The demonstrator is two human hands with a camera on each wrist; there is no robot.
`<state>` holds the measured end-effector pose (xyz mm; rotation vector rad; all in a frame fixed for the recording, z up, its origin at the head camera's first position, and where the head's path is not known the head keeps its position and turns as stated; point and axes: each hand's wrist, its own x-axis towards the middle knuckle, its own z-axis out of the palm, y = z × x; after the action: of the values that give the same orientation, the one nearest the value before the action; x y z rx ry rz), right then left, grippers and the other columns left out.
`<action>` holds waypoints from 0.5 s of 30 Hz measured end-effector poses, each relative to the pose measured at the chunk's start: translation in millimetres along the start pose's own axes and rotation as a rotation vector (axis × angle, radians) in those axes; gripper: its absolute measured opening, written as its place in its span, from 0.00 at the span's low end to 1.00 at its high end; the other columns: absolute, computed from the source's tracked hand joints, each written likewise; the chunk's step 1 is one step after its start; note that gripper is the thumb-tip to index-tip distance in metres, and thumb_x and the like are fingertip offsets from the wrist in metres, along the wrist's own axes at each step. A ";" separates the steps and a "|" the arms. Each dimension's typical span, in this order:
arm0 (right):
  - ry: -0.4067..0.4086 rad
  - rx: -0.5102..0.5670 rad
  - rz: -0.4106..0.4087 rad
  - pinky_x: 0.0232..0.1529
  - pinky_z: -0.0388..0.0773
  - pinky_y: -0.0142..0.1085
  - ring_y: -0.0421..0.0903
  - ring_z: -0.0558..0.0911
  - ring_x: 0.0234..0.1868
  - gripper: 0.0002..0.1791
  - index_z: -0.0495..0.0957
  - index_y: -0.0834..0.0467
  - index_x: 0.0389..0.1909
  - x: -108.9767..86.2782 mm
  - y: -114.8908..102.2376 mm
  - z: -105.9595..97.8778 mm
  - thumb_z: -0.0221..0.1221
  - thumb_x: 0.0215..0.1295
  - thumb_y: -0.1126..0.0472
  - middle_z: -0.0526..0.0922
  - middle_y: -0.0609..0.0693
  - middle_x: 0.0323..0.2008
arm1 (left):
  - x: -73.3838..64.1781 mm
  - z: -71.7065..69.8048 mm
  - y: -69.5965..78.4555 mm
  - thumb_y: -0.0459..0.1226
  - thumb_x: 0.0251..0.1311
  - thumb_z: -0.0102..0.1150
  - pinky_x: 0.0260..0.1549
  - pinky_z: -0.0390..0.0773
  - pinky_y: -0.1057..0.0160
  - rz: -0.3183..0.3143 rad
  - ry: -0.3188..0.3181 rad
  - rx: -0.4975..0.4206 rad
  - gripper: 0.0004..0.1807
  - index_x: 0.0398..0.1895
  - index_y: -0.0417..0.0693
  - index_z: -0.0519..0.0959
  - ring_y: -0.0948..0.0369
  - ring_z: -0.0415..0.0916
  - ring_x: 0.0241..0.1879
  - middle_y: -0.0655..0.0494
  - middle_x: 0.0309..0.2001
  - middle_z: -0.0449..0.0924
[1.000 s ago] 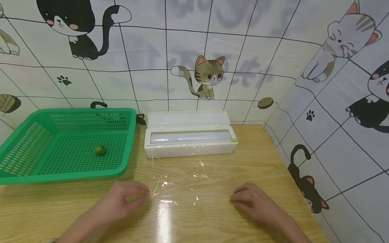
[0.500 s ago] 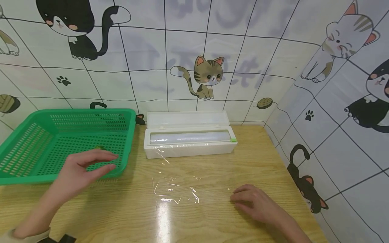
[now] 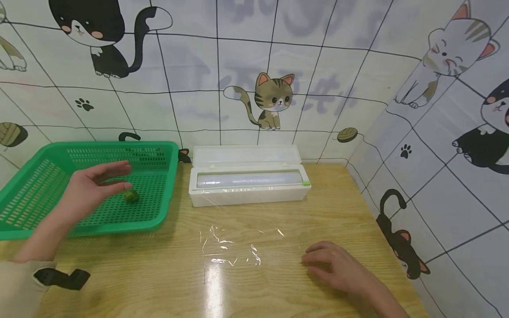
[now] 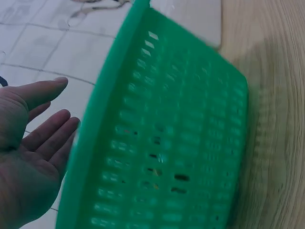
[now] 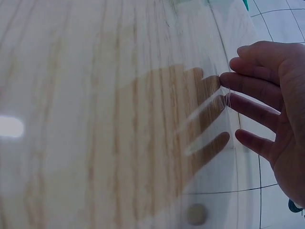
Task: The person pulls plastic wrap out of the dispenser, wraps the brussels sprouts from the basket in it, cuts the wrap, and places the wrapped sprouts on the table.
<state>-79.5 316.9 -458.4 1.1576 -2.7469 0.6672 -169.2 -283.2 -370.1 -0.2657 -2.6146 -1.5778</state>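
My left hand [image 3: 91, 187] hangs over the green plastic basket [image 3: 169, 194], thumb and fingers spread, holding nothing. A small round green thing [image 3: 131, 195] lies on the basket floor just beyond the thumb tip; its kind is too small to tell. In the left wrist view that hand [image 4: 35, 152] is beyond the basket's side wall [image 4: 181, 119]. A sheet of clear cling film [image 3: 232, 251] lies on the table, drawn from a white cling film dispenser [image 3: 250, 195]. At the film's right edge rest the fingertips of my right hand [image 3: 338, 269]; its fingers [image 5: 255, 109] are extended.
The dispenser's lid [image 3: 246, 156] stands raised against the cat-patterned wall covering [image 3: 246, 57]. A green slider [image 3: 305, 183] sits at its right end. The wooden table [image 3: 338, 198] ends at walls behind and on the right.
My left hand has left the film's left edge and moved left and away from me, over the basket, its fingers parting. My right hand stays put.
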 end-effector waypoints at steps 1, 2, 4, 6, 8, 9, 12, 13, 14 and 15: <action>-0.002 0.000 0.003 0.47 0.83 0.44 0.44 0.83 0.48 0.15 0.88 0.45 0.46 -0.4 -0.2 -0.3 0.73 0.59 0.62 0.86 0.41 0.46 | 3.7 -2.3 -4.0 0.34 0.66 0.68 0.42 0.79 0.76 -0.009 -0.012 0.008 0.30 0.71 0.50 0.73 0.78 0.80 0.47 0.81 0.53 0.80; -0.004 0.000 0.006 0.47 0.83 0.44 0.45 0.83 0.48 0.15 0.88 0.46 0.46 -0.5 -0.5 -0.4 0.73 0.59 0.62 0.86 0.41 0.46 | 7.3 -5.1 -8.5 0.34 0.67 0.68 0.43 0.79 0.76 -0.012 -0.034 0.017 0.32 0.74 0.50 0.71 0.79 0.80 0.48 0.81 0.54 0.79; -0.006 -0.001 0.015 0.47 0.83 0.45 0.45 0.83 0.48 0.14 0.88 0.45 0.46 -0.7 -1.1 -0.5 0.72 0.60 0.62 0.86 0.41 0.46 | 14.1 -10.6 -18.0 0.38 0.68 0.67 0.44 0.76 0.78 -0.044 -0.068 0.031 0.35 0.76 0.54 0.67 0.81 0.77 0.50 0.81 0.56 0.77; -0.007 0.000 0.023 0.48 0.83 0.46 0.45 0.83 0.48 0.14 0.88 0.45 0.46 -0.7 -1.7 -0.6 0.72 0.60 0.61 0.86 0.41 0.46 | 20.1 -16.1 -26.9 0.41 0.69 0.66 0.45 0.73 0.79 -0.081 -0.090 0.037 0.36 0.78 0.57 0.64 0.82 0.74 0.52 0.80 0.58 0.76; -0.008 0.006 0.026 0.48 0.83 0.47 0.46 0.83 0.48 0.14 0.88 0.46 0.46 -0.7 -1.7 -0.4 0.72 0.61 0.62 0.87 0.41 0.46 | 24.2 -21.6 -35.3 0.44 0.71 0.64 0.44 0.70 0.80 -0.112 -0.106 0.037 0.37 0.80 0.60 0.61 0.83 0.70 0.55 0.80 0.61 0.74; -0.009 0.010 0.023 0.48 0.83 0.47 0.46 0.83 0.48 0.14 0.88 0.46 0.47 -0.9 -1.4 -0.4 0.72 0.61 0.62 0.87 0.41 0.46 | 25.7 -23.8 -39.0 0.46 0.71 0.63 0.44 0.69 0.80 -0.135 -0.108 0.035 0.37 0.80 0.62 0.60 0.84 0.69 0.56 0.79 0.62 0.74; -0.018 0.031 0.019 0.48 0.82 0.46 0.46 0.83 0.49 0.14 0.88 0.47 0.48 -1.3 -0.7 -1.1 0.71 0.62 0.62 0.86 0.43 0.47 | 28.3 -28.3 -48.0 0.49 0.71 0.62 0.52 0.70 0.74 -0.172 -0.130 0.073 0.38 0.80 0.59 0.60 0.83 0.67 0.57 0.74 0.66 0.72; -0.022 0.038 0.015 0.48 0.82 0.46 0.46 0.83 0.49 0.14 0.88 0.47 0.48 -1.3 -0.2 -1.6 0.71 0.62 0.62 0.86 0.43 0.47 | 29.3 -29.0 -50.1 0.49 0.71 0.62 0.58 0.70 0.68 -0.181 -0.156 0.085 0.38 0.81 0.57 0.59 0.79 0.67 0.62 0.69 0.69 0.71; -0.029 0.046 0.013 0.48 0.82 0.46 0.46 0.83 0.49 0.14 0.88 0.48 0.48 -1.1 0.3 -2.1 0.71 0.62 0.62 0.86 0.44 0.47 | 30.5 -29.4 -52.1 0.50 0.71 0.62 0.61 0.70 0.61 -0.191 -0.182 0.110 0.39 0.81 0.55 0.59 0.76 0.67 0.64 0.64 0.71 0.69; -0.034 0.052 0.011 0.48 0.82 0.46 0.45 0.83 0.49 0.14 0.87 0.48 0.48 -1.2 0.9 -2.7 0.71 0.62 0.62 0.86 0.44 0.48 | 32.2 -29.4 -53.7 0.50 0.71 0.62 0.64 0.69 0.53 -0.197 -0.213 0.122 0.40 0.81 0.51 0.58 0.69 0.66 0.68 0.57 0.74 0.67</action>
<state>-79.5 319.4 -456.6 1.1758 -2.7822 0.7313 -211.5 -330.2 -398.1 -0.1819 -2.9701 -1.5110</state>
